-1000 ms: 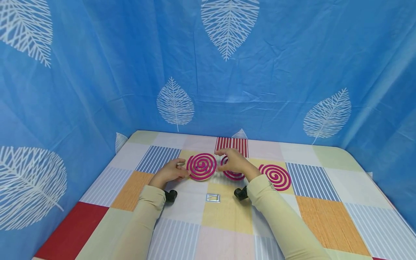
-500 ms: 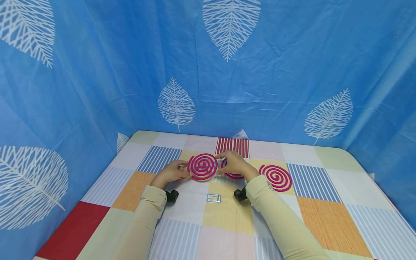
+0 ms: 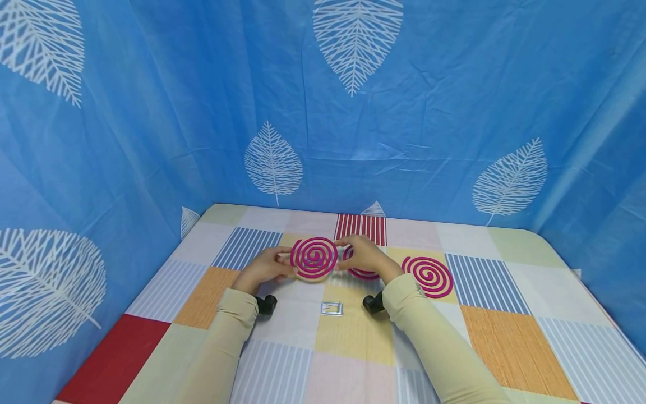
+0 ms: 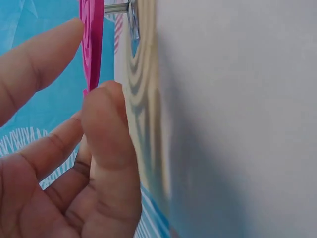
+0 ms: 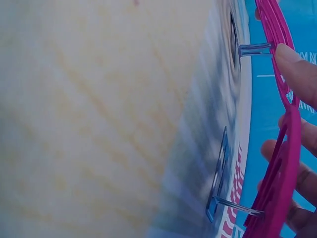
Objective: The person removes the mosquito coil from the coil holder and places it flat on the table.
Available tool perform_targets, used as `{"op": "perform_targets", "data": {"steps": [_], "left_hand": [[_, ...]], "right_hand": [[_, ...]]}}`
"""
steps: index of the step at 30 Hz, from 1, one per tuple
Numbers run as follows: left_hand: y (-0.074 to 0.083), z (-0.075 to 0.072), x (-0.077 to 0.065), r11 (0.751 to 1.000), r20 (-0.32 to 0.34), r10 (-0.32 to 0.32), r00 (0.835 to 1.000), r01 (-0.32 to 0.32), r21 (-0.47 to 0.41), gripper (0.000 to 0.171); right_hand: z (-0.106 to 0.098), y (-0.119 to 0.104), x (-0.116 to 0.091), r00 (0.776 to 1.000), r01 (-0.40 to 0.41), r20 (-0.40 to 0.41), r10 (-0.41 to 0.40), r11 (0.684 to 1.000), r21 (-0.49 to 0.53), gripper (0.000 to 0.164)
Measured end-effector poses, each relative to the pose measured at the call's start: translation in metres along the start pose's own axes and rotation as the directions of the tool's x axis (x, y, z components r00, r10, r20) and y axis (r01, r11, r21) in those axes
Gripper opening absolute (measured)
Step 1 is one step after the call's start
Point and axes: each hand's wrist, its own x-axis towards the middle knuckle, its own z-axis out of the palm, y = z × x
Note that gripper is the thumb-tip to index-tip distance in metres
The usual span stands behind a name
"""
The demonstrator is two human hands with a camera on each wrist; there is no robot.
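Left coil is up off the table, straight beyond the loose stand and a bit left of it. Round and flat, so no long axis; face roughly level with the tabletop. Both hands are at its rim, neither nearer: left hand has thumb and index pinching the left edge, right hand pinches the right edge, other fingers loosely bent. Metal post runs from this coil down to its base on the tabletop; cannot tell if the coil is fully seated. Middle coil sits beyond the loose stand to the right, on its own prop, partly hidden under the right hand. Right coil is farther right of the loose stand, beside the right sleeve; its support can't be seen. Containers: none in view.
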Motion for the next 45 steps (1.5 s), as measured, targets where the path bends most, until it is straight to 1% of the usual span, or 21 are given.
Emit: {"op": "perform_targets", "data": {"steps": [2, 5, 9, 13, 15, 17, 19, 23, 26, 32, 35, 39, 42, 45], "left_hand": [[0.000, -0.001, 0.001, 1.000, -0.011, 0.002, 1.000, -0.002, -0.007, 0.068], [0.001, -0.004, 0.001, 1.000, -0.023, 0.023, 0.999, -0.023, -0.011, 0.069], [0.004, -0.006, 0.000, 0.997, -0.038, 0.055, 0.998, -0.058, -0.056, 0.071], [0.009, -0.007, -0.004, 0.990, -0.060, 0.074, 0.995, -0.081, -0.114, 0.073], [0.011, -0.007, -0.005, 0.987, -0.072, 0.080, 0.994, -0.089, -0.137, 0.072], [0.013, -0.007, -0.005, 0.986, -0.086, 0.086, 0.993, -0.098, -0.139, 0.070], [0.013, -0.007, -0.005, 0.983, -0.092, 0.101, 0.991, -0.114, -0.143, 0.068], [0.015, -0.007, -0.003, 0.974, -0.096, 0.121, 0.988, -0.136, -0.179, 0.067], [0.017, -0.007, -0.003, 0.967, -0.097, 0.114, 0.989, -0.133, -0.217, 0.067], [0.021, -0.007, -0.003, 0.956, -0.092, 0.120, 0.988, -0.140, -0.256, 0.067], [0.023, -0.006, -0.005, 0.945, -0.092, 0.143, 0.985, -0.164, -0.283, 0.067], [0.027, -0.004, -0.008, 0.924, -0.109, 0.164, 0.980, -0.192, -0.331, 0.065], [0.031, -0.002, -0.010, 0.916, -0.126, 0.156, 0.980, -0.191, -0.353, 0.064], [0.034, -0.001, -0.012, 0.919, -0.130, 0.139, 0.982, -0.177, -0.353, 0.064]], "right_hand": [[-0.001, 0.000, 0.000, 1.000, 0.006, -0.004, -0.006, 1.000, 0.010, 0.064], [-0.002, 0.000, 0.000, 1.000, 0.016, -0.014, -0.015, 0.999, 0.028, 0.066], [-0.003, 0.001, 0.000, 0.999, 0.037, -0.040, -0.035, 0.998, 0.057, 0.067], [-0.005, 0.000, -0.002, 0.995, 0.068, -0.074, -0.060, 0.992, 0.103, 0.066], [-0.006, 0.000, -0.003, 0.994, 0.073, -0.086, -0.061, 0.987, 0.145, 0.065], [-0.007, -0.001, -0.004, 0.993, 0.081, -0.095, -0.064, 0.981, 0.178, 0.065], [-0.009, -0.002, -0.005, 0.993, 0.083, -0.101, -0.063, 0.974, 0.211, 0.067], [-0.011, -0.004, -0.008, 0.992, 0.094, -0.104, -0.068, 0.960, 0.263, 0.069], [-0.014, -0.005, -0.010, 0.992, 0.095, -0.106, -0.065, 0.947, 0.306, 0.067], [-0.017, -0.007, -0.014, 0.990, 0.084, -0.140, -0.033, 0.924, 0.373, 0.063], [-0.018, -0.007, -0.015, 0.989, 0.082, -0.146, -0.023, 0.908, 0.411, 0.063], [-0.019, -0.006, -0.018, 0.987, 0.075, -0.158, -0.006, 0.898, 0.433, 0.064], [-0.020, -0.007, -0.021, 0.986, 0.067, -0.168, 0.010, 0.892, 0.448, 0.066], [-0.021, -0.009, -0.025, 0.985, 0.073, -0.174, 0.013, 0.878, 0.474, 0.067]]}}
